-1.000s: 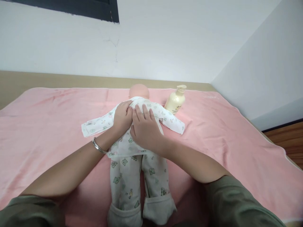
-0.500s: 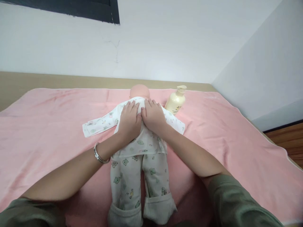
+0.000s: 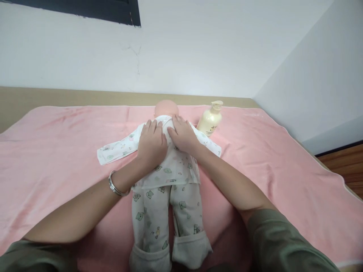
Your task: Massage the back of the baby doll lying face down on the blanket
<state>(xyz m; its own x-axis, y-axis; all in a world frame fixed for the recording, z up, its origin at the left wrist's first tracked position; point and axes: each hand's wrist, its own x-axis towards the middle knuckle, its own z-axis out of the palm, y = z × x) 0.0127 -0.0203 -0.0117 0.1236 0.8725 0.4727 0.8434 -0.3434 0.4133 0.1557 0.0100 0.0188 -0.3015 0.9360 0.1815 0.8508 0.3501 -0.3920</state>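
A doll [image 3: 178,172] in a white printed top and matching trousers lies on a pink cloth [image 3: 70,139], its back up and its smooth head at the far end. My left hand [image 3: 153,143] rests flat on the left side of its upper back, fingers extended. On the right side of the upper back lies my right hand [image 3: 183,134], its fingers also stretched out and pointing toward the head. Neither hand grasps anything. The doll's sleeves spread out to both sides, and its trouser cuffs are turned up.
A cream pump bottle [image 3: 210,120] stands on the cloth just beyond the doll's right-hand sleeve. Behind the cloth runs a beige table edge [image 3: 85,97] against a white wall. Wood-patterned furniture [image 3: 346,164] shows at the far right.
My left hand has shifted slightly left and is now farther from my right hand. My right hand has moved a little up the back, toward the head.
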